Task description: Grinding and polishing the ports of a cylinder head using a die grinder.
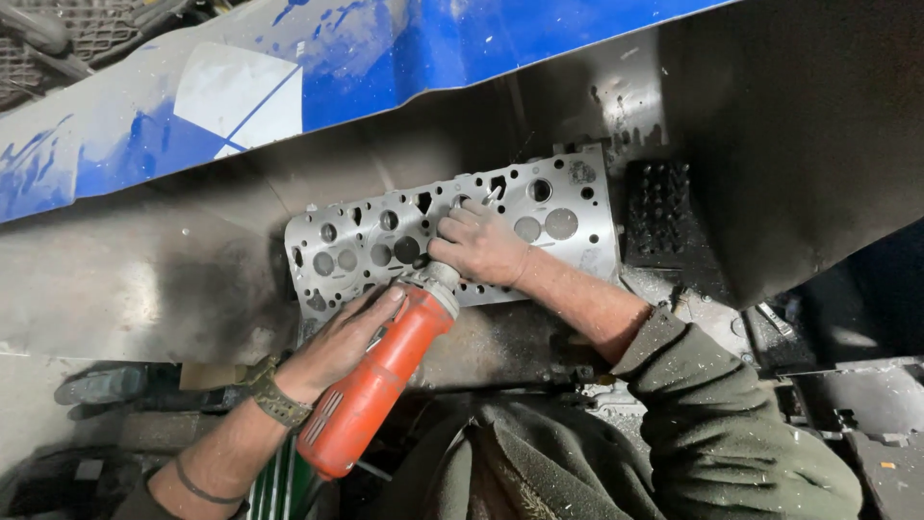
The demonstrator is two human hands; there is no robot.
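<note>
Workshop setting, dim and grimy: a sooty sheet-metal bench (pixel 144 279) under a slanting blue-painted panel (pixel 404 58).

Item 1. Grey metal cylinder head (pixel 577 231), a flat machined face with many round and odd-shaped ports, lying along the back edge of the bench and reaching toward its right end.

Item 2. Orange power grinder (pixel 380 380), long-bodied, nose down on the near edge of the cylinder head, tail toward the person. Left hand (pixel 342 342) is wrapped over the body just behind the grey neck, fingers closed on it. Right hand (pixel 481 246) lies over the front of the tool and the head's face, fingers curled; what lies under them, the working tip included, is hidden, so I cannot tell whether they grasp anything.

Handling note (judgement): keep the tool flat to the face with light, even pressure, keep the fingers clear of the spinning end, and avoid dwelling on port edges.

Item 3. Black studded rubber block (pixel 659 212), just beside the right end of the cylinder head.

Markings: a pale, white-and-light-blue quadrilateral patch (pixel 236 96) toward the panel's left end, crossed by a thin blue line; no packages visible.
</note>
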